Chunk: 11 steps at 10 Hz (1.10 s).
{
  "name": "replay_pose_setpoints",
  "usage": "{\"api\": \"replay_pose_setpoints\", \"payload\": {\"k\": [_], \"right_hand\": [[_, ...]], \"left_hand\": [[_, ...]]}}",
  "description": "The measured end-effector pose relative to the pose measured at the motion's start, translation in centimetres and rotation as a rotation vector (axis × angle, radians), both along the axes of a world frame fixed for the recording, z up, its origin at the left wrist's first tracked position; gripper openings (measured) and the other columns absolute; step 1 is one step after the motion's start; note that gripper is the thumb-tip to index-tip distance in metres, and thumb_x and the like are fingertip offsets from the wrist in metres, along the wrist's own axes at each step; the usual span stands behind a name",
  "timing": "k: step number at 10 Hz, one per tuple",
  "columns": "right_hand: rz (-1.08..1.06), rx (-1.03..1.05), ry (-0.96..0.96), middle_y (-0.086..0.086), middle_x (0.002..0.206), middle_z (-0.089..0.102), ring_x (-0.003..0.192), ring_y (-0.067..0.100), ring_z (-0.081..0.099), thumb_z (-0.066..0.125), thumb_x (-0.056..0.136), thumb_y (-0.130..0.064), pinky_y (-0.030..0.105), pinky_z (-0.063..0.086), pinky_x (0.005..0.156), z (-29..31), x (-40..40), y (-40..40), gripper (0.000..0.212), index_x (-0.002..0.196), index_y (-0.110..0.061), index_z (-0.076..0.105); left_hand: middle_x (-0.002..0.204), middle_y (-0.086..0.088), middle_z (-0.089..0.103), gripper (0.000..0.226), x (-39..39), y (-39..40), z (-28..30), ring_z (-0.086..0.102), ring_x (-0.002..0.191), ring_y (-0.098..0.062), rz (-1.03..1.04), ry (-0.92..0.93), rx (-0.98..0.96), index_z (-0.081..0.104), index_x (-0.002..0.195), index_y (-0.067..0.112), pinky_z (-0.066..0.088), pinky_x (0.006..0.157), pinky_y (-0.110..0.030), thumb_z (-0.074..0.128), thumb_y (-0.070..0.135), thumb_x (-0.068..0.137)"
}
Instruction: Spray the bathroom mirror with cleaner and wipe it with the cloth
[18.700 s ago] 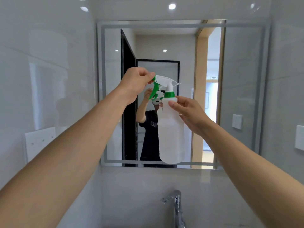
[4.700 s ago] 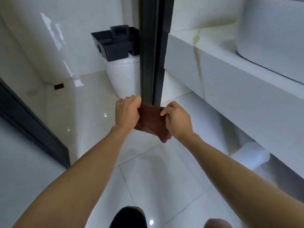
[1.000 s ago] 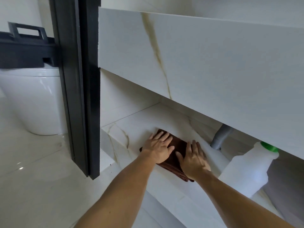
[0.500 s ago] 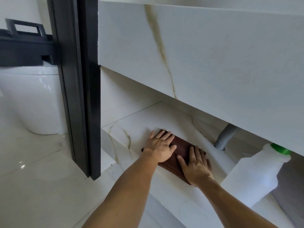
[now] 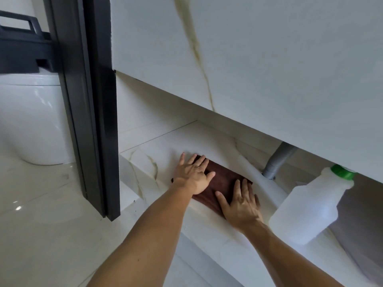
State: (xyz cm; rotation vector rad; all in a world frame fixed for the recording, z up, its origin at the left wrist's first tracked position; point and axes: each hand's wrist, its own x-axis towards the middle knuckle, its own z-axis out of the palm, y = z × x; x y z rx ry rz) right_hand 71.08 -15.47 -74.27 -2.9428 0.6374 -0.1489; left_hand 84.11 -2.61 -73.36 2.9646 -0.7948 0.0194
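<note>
A folded dark brown cloth (image 5: 222, 182) lies flat on the low marble shelf (image 5: 145, 162) under the vanity. My left hand (image 5: 193, 176) rests flat on the cloth's left end, fingers straight. My right hand (image 5: 241, 201) presses flat on its near right end, fingers spread. The white spray bottle (image 5: 306, 212) with a green collar stands on the shelf just right of my right hand; its spray head is hidden behind the vanity's lower edge. The mirror is out of view.
The white marble vanity front (image 5: 248, 59) overhangs the shelf closely. A grey drain pipe (image 5: 276, 162) drops behind the cloth. A black door frame (image 5: 91, 100) stands at the left, with a white toilet (image 5: 31, 121) and a black caddy (image 5: 20, 52) beyond it. Glossy floor tiles (image 5: 51, 224) lie below.
Both hands have stayed flat on the cloth on the shelf. The view has shifted slightly closer and to the right; the cloth and bottle have not moved.
</note>
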Motion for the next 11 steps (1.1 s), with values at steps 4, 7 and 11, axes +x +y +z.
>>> {"api": "replay_pose_setpoints", "payload": {"k": [4,7,11], "right_hand": [[-0.006,0.032,-0.012,0.013,0.166,0.002,0.154,0.025,-0.002,0.021,0.092,-0.074,0.042,0.003,0.123,0.0,-0.4,0.2,0.094,0.158,-0.01,0.004],[-0.009,0.024,0.04,0.013,0.167,0.001,0.154,0.026,-0.002,0.02,0.093,-0.073,0.044,0.003,0.124,0.7,-0.5,0.6,0.093,0.158,-0.009,0.003],[0.183,0.068,-0.074,0.009,0.155,0.036,0.147,0.029,0.022,0.031,0.102,-0.051,0.045,0.023,0.117,7.6,1.0,6.8,0.058,0.148,-0.016,0.035]], "left_hand": [[0.167,0.01,-0.003,0.068,-0.2,0.0,0.4,-0.008,0.153,-0.011,-0.013,0.018,0.024,0.002,0.16,0.026,-0.011,0.122,-0.049,0.005,0.06,0.1],[0.167,0.009,0.002,0.067,-0.4,0.1,0.6,-0.005,0.154,-0.011,-0.009,-0.004,0.039,0.008,0.159,0.026,-0.009,0.123,-0.048,0.007,0.059,0.101],[0.144,-0.007,0.048,0.045,-1.5,9.8,7.2,0.041,0.133,-0.027,0.07,-0.218,0.017,0.042,0.141,0.016,0.037,0.106,-0.043,0.034,0.039,0.103]]}}
